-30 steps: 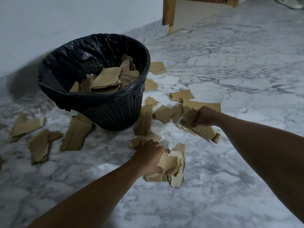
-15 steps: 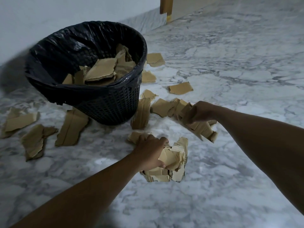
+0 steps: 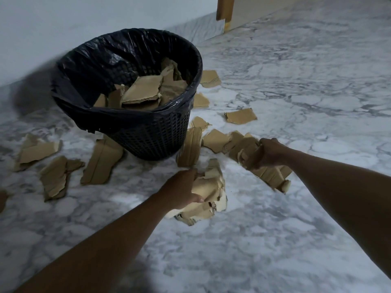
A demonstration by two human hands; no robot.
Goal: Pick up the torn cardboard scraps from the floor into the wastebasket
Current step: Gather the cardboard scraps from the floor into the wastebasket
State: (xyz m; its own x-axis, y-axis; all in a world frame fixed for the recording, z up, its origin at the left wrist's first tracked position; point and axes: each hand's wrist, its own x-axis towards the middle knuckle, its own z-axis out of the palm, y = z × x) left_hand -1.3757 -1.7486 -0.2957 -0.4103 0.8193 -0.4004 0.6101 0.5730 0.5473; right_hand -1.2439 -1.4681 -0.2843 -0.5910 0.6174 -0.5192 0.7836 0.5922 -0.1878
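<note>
A black mesh wastebasket (image 3: pixel 148 140) lined with a black bag stands by the wall, with several cardboard scraps inside. My left hand (image 3: pixel 179 189) grips a bundle of torn cardboard scraps (image 3: pixel 208 195) just in front of the basket. My right hand (image 3: pixel 267 153) grips another bunch of scraps (image 3: pixel 268 176) to the basket's right. More brown scraps lie on the marble floor: a long strip (image 3: pixel 189 146) leaning by the basket, pieces at the left (image 3: pixel 55 176), and pieces behind the basket at the right (image 3: pixel 241 116).
A pale wall with a marble skirting runs along the back left. A wooden door frame (image 3: pixel 224 7) stands at the top. The marble floor (image 3: pixel 296 70) stretches away to the right and towards me.
Both hands have lifted slightly with their scraps and drawn closer to the basket. The loose scraps near my right hand were gathered into its grip.
</note>
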